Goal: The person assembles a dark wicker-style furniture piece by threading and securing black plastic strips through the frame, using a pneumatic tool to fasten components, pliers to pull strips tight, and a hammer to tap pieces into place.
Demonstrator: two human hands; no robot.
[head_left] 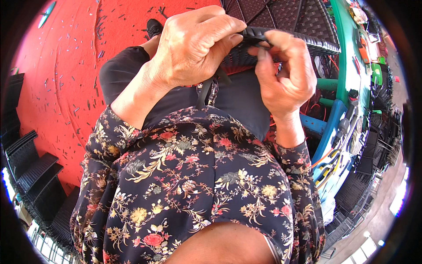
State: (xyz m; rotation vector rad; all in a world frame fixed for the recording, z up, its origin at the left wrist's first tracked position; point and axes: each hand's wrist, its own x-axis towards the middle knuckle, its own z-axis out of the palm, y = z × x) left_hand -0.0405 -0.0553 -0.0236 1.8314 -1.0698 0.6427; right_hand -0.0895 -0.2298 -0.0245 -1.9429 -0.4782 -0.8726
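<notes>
Two bare hands are up by the rim of a black woven panel (281, 17), which sits just past the lap, near the top. L hand's (189, 48) thumb & finger are pinched shut on the rim. R hand's (290, 75) fingers are bent & almost shut w/ a bit of thin black strip (255, 39) at the tips; they're blurry, so the exact grip is hard to see. The panel is cut off at the top edge, & the hands hide part of its rim.

On the R, a blue surface (327, 132) has lots of stuff on it, incl. yellow & black tools (329, 169). It's packed close, so can't tell each one. Can't tell if the white bag (327, 211) below has anything in it.

Red floor mat (66, 66) has little black scraps all over. One black shoe (154, 27) shows; the L arm hides some of that leg. Black woven seats (33, 160) on the L are dark & cut off.
</notes>
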